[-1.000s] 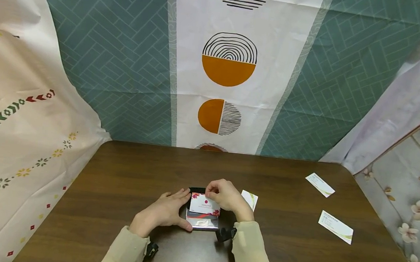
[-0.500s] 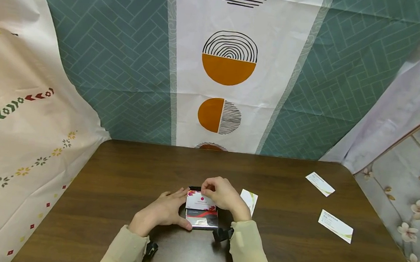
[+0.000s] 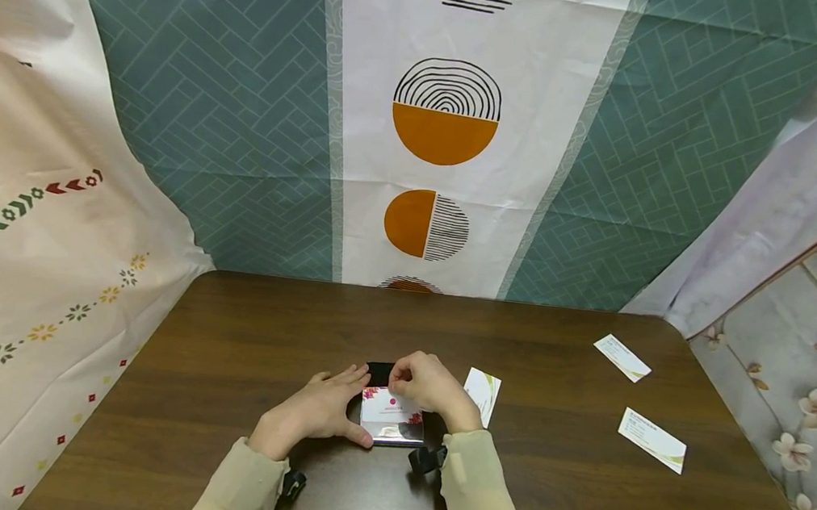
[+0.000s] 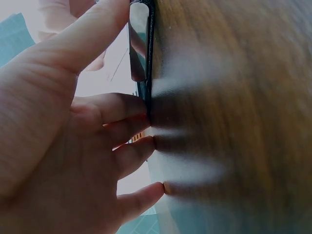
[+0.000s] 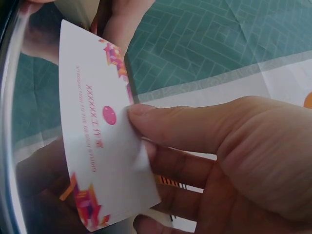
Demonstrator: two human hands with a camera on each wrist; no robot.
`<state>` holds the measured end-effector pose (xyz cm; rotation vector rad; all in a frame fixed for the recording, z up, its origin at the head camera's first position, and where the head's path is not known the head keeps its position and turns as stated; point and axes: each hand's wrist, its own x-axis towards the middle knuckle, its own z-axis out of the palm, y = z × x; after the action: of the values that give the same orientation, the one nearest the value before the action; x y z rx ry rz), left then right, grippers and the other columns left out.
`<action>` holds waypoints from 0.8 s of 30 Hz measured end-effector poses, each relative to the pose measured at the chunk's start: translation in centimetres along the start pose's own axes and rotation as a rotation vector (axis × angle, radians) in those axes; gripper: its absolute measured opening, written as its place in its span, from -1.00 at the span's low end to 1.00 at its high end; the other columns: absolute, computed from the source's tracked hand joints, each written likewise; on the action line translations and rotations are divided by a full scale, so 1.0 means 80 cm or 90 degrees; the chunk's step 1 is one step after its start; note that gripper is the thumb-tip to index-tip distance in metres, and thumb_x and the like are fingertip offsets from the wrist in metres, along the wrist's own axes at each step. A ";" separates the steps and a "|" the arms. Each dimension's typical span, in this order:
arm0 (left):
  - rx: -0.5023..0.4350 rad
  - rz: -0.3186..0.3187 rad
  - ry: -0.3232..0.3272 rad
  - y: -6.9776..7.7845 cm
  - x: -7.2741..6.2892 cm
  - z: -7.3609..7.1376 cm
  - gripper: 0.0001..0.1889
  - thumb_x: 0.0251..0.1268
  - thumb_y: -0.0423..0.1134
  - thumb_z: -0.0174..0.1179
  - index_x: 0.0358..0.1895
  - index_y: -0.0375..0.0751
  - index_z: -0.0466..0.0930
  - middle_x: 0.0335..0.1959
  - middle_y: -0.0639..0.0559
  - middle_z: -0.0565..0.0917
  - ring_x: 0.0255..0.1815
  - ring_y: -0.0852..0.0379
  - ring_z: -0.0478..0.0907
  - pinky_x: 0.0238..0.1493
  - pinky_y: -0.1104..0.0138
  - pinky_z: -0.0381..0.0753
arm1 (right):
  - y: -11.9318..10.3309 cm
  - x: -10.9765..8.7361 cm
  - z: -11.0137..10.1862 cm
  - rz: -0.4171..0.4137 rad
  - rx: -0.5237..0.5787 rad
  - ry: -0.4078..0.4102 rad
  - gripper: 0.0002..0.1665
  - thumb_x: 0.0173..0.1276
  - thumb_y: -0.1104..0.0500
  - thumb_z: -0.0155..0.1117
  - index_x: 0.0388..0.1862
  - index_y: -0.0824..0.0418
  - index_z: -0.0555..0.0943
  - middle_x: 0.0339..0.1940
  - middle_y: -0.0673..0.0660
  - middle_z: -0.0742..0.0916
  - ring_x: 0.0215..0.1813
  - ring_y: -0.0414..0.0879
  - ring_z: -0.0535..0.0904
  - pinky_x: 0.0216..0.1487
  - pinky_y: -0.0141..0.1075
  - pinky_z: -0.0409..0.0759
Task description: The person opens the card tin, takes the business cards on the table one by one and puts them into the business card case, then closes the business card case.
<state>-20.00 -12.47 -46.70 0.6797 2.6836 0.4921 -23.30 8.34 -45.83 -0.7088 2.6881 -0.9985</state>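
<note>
In the head view, my right hand [image 3: 426, 384] pinches the far edge of a white business card [image 3: 379, 406] with pink and red corner patterns. The right wrist view shows thumb and fingers gripping this card [image 5: 87, 146], which bows slightly over a shiny, mirror-like surface [image 5: 36, 190]. Beneath lies a business card holder [image 3: 393, 433], silver at its near part, with a black part [image 3: 378, 375] at the far side. My left hand [image 3: 318, 409] rests along the holder's left side, thumb at the near left corner. Its fingers are extended, with fingertips on the table in the left wrist view.
A white card [image 3: 481, 394] lies just right of my right hand, partly covered by it. Two more cards, one farther back [image 3: 622, 358] and one nearer [image 3: 652, 440], lie on the right of the brown table [image 3: 249, 330]. Patterned cloths hang behind and beside it.
My right hand shifts the card left, then toward the near side over the holder's silver part. More of the black far part now shows. The left hand stays in place.
</note>
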 end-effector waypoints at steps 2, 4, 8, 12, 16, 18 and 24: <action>0.000 0.000 0.000 0.000 0.000 0.000 0.13 -0.10 0.34 0.39 0.49 -0.28 0.20 0.54 -0.11 0.11 0.55 -0.08 -0.02 0.41 -0.13 -0.02 | 0.000 -0.001 0.000 0.016 -0.007 -0.010 -0.85 0.23 0.30 0.38 -0.51 0.10 0.70 -0.59 -0.13 0.61 -0.48 -0.23 0.44 -0.43 -0.36 0.43; -0.002 0.002 0.001 -0.001 0.000 -0.001 0.12 -0.09 0.34 0.39 0.49 -0.29 0.20 0.54 -0.12 0.11 0.55 -0.09 -0.02 0.41 -0.14 -0.02 | 0.000 -0.002 0.000 0.031 -0.013 -0.021 -0.84 0.23 0.28 0.39 -0.51 0.08 0.71 -0.58 -0.13 0.62 -0.48 -0.22 0.44 -0.43 -0.35 0.45; -0.006 0.005 0.003 -0.002 0.000 -0.001 0.12 -0.07 0.34 0.39 0.48 -0.30 0.20 0.54 -0.13 0.10 0.55 -0.09 -0.03 0.40 -0.15 -0.03 | -0.002 -0.003 0.000 0.051 -0.015 -0.036 -0.83 0.22 0.28 0.39 -0.53 0.06 0.71 -0.59 -0.12 0.63 -0.48 -0.20 0.45 -0.47 -0.35 0.45; -0.004 0.010 0.007 -0.002 -0.001 0.001 0.12 -0.08 0.33 0.40 0.48 -0.31 0.21 0.54 -0.14 0.12 0.54 -0.10 -0.01 0.40 -0.16 -0.02 | -0.004 -0.005 0.001 0.056 -0.019 -0.048 -0.81 0.20 0.29 0.40 -0.58 0.07 0.70 -0.60 -0.13 0.62 -0.51 -0.21 0.44 -0.51 -0.36 0.42; -0.004 0.013 0.010 -0.003 0.000 0.001 0.12 -0.08 0.33 0.39 0.47 -0.32 0.21 0.53 -0.15 0.12 0.54 -0.10 -0.01 0.40 -0.16 -0.01 | -0.004 -0.006 0.001 0.052 -0.028 -0.068 -0.79 0.20 0.29 0.41 -0.59 0.07 0.72 -0.58 -0.14 0.63 -0.51 -0.24 0.44 -0.50 -0.37 0.43; -0.006 0.013 0.010 -0.003 0.001 0.001 0.12 -0.07 0.33 0.39 0.47 -0.32 0.21 0.53 -0.14 0.12 0.54 -0.11 -0.01 0.39 -0.16 -0.01 | -0.004 -0.007 0.001 0.050 -0.034 -0.077 -0.79 0.20 0.28 0.41 -0.60 0.06 0.73 -0.57 -0.15 0.63 -0.50 -0.25 0.45 -0.48 -0.37 0.44; -0.007 0.010 0.010 -0.002 0.001 0.001 0.12 -0.08 0.33 0.40 0.47 -0.33 0.22 0.53 -0.15 0.12 0.54 -0.11 -0.01 0.39 -0.16 -0.01 | -0.006 -0.009 -0.003 0.055 -0.043 -0.103 -0.77 0.23 0.29 0.37 -0.57 0.04 0.75 -0.54 -0.16 0.65 -0.46 -0.25 0.47 -0.44 -0.35 0.48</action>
<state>-20.10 -12.55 -46.88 0.6966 2.6897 0.5183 -22.58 8.58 -45.33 -0.6486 2.5985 -0.7969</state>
